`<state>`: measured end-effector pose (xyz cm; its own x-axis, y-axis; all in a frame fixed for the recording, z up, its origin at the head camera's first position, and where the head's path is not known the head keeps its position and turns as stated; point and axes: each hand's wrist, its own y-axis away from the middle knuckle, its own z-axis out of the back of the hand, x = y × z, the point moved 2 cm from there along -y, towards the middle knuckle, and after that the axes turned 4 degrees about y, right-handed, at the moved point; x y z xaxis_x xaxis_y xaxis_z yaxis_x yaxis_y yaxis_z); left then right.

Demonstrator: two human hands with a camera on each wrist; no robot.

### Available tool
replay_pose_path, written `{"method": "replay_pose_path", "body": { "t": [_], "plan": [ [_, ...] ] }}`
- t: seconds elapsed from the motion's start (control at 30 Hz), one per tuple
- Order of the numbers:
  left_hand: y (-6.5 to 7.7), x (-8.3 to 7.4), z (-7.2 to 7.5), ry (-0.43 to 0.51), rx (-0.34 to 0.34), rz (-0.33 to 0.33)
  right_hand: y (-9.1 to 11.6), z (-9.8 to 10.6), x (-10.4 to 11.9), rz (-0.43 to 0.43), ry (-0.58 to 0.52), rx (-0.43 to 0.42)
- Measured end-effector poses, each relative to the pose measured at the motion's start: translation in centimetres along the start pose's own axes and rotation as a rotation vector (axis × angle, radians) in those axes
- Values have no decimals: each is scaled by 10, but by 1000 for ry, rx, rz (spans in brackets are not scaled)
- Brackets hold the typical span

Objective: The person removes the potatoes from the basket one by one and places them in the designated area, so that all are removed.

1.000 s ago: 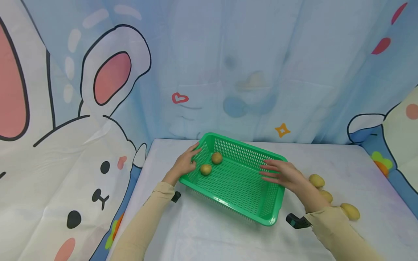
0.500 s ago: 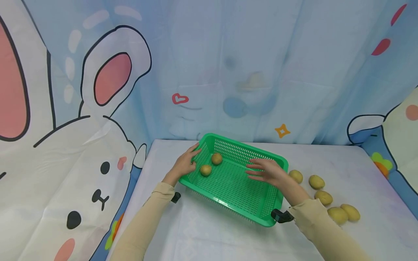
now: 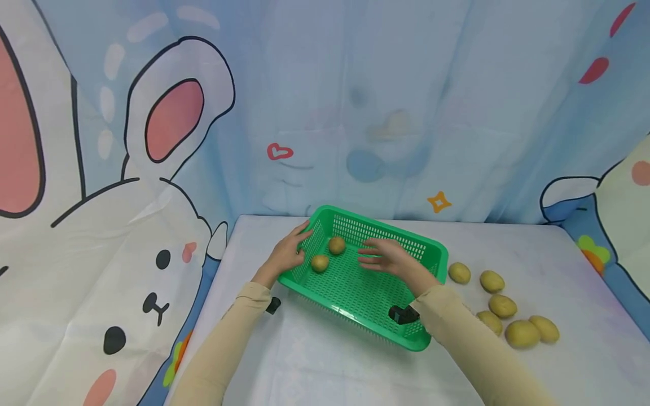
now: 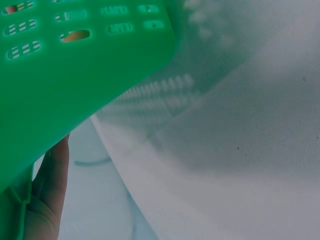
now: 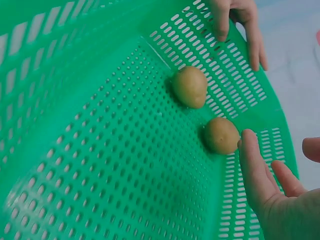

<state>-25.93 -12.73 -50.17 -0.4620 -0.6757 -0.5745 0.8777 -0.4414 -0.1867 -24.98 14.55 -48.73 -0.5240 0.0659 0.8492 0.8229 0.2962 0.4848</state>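
Observation:
A green perforated plastic basket sits at a slant on the table. My left hand grips its left end, with fingers bent over the rim; in the left wrist view, part of that hand shows behind the basket wall. Two potatoes lie inside at the left end, one farther back and one nearer. Over the basket's middle is my right hand, fingers extended and holding nothing. In the right wrist view its fingertips overlap the area beside one potato.
Several more potatoes lie loose on the white-covered table, right of the basket. Behind the table hangs a blue cartoon curtain. A large rabbit print covers the left side.
My right hand has moved left over the basket, from its right end to the middle, uncovering more potatoes on the right. The left hand and basket have stayed put.

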Motion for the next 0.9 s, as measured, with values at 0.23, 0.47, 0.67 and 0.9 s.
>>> {"method": "replay_pose_path", "body": {
  "t": [0.23,0.47,0.67,0.9],
  "plan": [
    [-1,0,2,18,-7,-3,-33,-25,5,-30,-49,-56],
    [-1,3,-2,-6,-4,-16,-58,-49,-6,-34,-82,-102],
    [-3,3,-1,-9,-4,-29,-70,-61,-11,4,-94,-179],
    [-2,6,-1,-20,11,2,-73,-62,-9,-12,-97,-244]
  ]
}}
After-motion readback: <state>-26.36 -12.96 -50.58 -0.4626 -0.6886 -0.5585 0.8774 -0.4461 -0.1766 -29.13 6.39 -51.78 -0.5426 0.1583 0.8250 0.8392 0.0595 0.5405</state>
